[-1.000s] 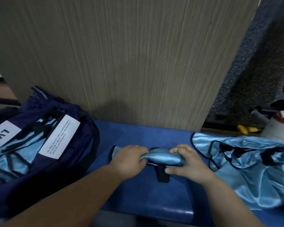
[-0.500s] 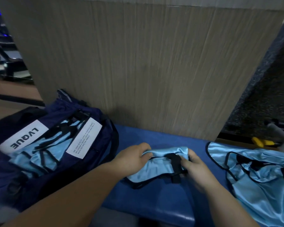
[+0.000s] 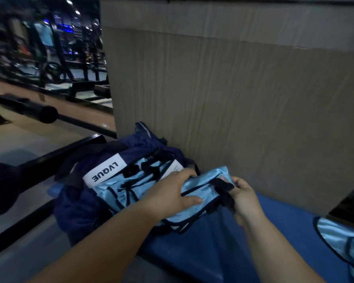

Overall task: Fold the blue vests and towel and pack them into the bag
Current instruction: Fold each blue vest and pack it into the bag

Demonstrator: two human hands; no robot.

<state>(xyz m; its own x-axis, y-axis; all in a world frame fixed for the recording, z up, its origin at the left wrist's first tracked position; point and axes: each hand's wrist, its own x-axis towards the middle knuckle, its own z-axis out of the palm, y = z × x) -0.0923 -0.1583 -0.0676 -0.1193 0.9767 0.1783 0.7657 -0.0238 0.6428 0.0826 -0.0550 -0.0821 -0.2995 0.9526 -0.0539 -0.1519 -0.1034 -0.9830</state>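
Note:
A folded light-blue vest with black trim hangs at the right rim of the open navy bag. My left hand grips its left end, thumb on top. My right hand pinches its right end by the black strap. Inside the bag lie several folded light-blue vests beside a white LVQUE label. One more unfolded vest lies at the far right.
The bag and vests sit on a blue padded bench against a tall wood-grain panel. Left of the bench run black metal bars, with gym equipment beyond.
Both hands have carried the folded vest leftward from the bench middle to the bag's opening. My view has swung left, so the unfolded pile is now mostly out of frame.

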